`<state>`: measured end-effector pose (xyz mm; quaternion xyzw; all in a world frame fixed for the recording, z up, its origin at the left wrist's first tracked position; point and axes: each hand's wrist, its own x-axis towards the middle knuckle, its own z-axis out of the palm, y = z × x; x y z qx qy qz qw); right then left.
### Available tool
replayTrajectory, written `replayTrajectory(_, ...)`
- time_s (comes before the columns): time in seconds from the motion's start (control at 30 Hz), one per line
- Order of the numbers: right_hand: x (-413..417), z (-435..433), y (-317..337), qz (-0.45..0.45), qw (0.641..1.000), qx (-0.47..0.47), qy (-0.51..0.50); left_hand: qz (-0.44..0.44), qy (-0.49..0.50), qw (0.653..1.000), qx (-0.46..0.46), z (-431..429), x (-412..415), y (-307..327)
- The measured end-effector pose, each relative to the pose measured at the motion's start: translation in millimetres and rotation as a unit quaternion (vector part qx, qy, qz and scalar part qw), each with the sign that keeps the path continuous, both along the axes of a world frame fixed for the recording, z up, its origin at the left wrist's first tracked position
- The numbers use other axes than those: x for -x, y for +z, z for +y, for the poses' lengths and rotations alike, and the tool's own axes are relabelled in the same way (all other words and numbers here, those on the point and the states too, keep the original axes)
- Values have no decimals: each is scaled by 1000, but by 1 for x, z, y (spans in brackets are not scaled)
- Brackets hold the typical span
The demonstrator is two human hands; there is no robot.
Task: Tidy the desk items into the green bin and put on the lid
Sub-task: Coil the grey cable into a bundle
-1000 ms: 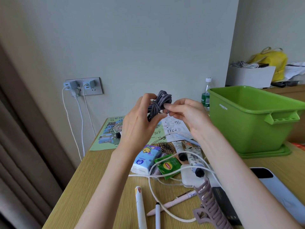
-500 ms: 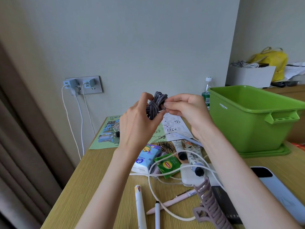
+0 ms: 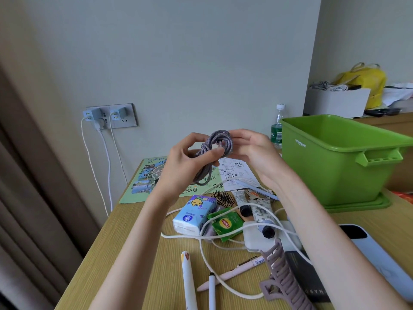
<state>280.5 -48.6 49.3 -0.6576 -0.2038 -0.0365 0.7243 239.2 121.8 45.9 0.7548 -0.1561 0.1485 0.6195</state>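
While the left hand and right hand both pinch the coiled grey cord above the tabletop, it looks light and floppy, best gripped across all its loops.

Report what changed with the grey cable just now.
The grey cable bundle has loosened: one loop now hangs below the left hand, another stands open between it and the right hand. Both hands keep their grip. The green bin and tissue pack stayed put.

pale plain wall, brown curtain at left, socket panel with plugged white leads above a light wooden desk, wooden counter at right.
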Motion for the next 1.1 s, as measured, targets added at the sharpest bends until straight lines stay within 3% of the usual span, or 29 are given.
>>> replayTrajectory(0.1, -1, 0, -5, 10, 997, -9, 82, 44, -53, 997, 23, 1, -3, -2)
replayTrajectory(0.4, -12, -11, -25, -6, 994, 109, 23, 122, -54, 991, 26, 9, -20, -27)
replayTrajectory(0.57, -11, -20, -11, -32, 982, 187, 20, 170, -110, 978, 51, 13, -18, -29)
replayTrajectory(0.9, -4, -44, 106, -119, 920, 368, -60, 388, -205, 897, 49, 13, -19, 105)
replayTrajectory(0.97, 2, -53, 133, -85, 922, 372, -68, 400, -208, 892, 46, 6, -17, 133)
replayTrajectory(1.1, 14, -79, 170, 41, 954, 295, -36, 337, -172, 925, -28, -23, -14, 167)
